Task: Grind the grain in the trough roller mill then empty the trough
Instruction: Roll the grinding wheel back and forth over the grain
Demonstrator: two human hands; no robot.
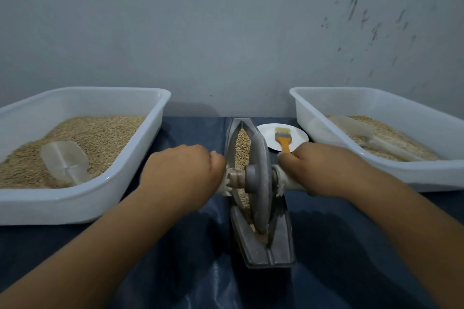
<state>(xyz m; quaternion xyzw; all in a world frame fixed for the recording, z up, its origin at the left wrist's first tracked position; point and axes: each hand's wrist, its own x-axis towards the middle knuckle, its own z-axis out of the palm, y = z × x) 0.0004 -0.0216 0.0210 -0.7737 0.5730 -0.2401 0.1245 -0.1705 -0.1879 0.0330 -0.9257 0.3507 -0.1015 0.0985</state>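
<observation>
A grey boat-shaped metal trough [253, 251] lies lengthwise at the table's middle, with tan grain [243, 144] along its groove. A grey roller wheel [259, 180] stands upright in the groove near the trough's middle. A pale wooden axle handle [236, 178] runs through the wheel's hub. My left hand [180, 173] grips the handle's left end. My right hand [321, 168] grips its right end. Both handle ends are hidden inside my fists.
A white tub [140, 158] of grain with a clear scoop [64, 162] stands on the left. A second white tub [316, 130] with coarser grain and a scoop [361, 133] stands on the right. Behind the trough, a white plate [268, 133] holds an orange-handled brush [283, 139]. A dark blue cloth [326, 258] covers the table.
</observation>
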